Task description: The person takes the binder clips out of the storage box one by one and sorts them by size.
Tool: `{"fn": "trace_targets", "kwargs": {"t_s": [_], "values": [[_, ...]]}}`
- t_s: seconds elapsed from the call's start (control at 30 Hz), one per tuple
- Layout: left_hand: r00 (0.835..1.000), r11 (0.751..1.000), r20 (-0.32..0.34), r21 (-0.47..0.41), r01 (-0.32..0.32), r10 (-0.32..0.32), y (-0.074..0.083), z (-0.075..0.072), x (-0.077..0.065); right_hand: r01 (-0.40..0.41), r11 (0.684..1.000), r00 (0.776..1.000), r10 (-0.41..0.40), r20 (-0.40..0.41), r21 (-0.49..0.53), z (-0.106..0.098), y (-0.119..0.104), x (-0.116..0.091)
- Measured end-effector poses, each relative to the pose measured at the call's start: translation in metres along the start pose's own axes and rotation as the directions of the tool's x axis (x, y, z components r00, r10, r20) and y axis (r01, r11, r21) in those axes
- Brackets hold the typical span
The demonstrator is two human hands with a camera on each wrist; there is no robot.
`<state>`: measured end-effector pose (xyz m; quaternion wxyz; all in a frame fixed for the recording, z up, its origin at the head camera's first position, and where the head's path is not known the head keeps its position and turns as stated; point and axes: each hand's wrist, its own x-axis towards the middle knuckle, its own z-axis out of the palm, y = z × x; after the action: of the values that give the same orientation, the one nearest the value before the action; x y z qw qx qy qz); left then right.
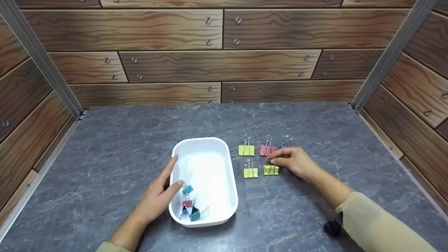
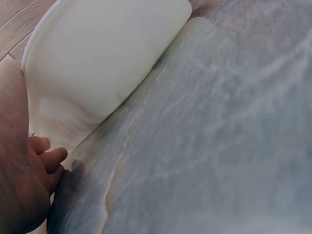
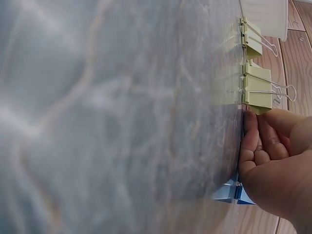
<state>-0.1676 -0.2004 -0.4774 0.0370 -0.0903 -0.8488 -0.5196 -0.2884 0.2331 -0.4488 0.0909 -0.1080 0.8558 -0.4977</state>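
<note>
My left hand (image 1: 155, 199) holds the left side of a white tub (image 1: 204, 138), its thumb over the rim. Several small binder clips lie at the tub's near end, among them a teal clip (image 1: 188, 189) and a red clip (image 1: 187, 203). My right hand (image 1: 295, 162) pinches a yellow binder clip (image 1: 271, 170) at the fingertips. That clip stands upright on the table with its wire handles up. In the right wrist view, the curled fingers (image 3: 251, 139) sit close against the clip's side.
Another yellow clip (image 1: 250, 173) stands just left of the pinched one. Behind them are a larger yellow clip (image 1: 246, 150), a pink clip (image 1: 267, 150) and a blue clip (image 1: 282, 147), partly hidden by the right hand. Wood-patterned walls enclose the grey table (image 1: 122, 140).
</note>
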Motion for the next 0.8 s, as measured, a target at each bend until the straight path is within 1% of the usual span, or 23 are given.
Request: {"fn": "trace_targets", "kwargs": {"t_s": [0.23,0.6,0.8], "values": [[1.0,1.0,0.005,0.008,0.021,-0.021,-0.0003,0.0011,0.0003,0.012,1.0,1.0,-0.012,0.008,-0.021,-0.0037,-0.0003,-0.0052],[1.0,1.0,0.005,0.006,0.014,-0.014,0.0004,0.0009,-0.0003,0.025,0.998,1.0,-0.024,0.015,-0.055,-0.0043,-0.0039,-0.0079],[1.0,1.0,0.007,0.01,0.024,-0.024,0.0018,0.0005,-0.0001,0.035,0.997,0.999,-0.034,0.013,-0.068,-0.0062,-0.004,-0.0082]]}}
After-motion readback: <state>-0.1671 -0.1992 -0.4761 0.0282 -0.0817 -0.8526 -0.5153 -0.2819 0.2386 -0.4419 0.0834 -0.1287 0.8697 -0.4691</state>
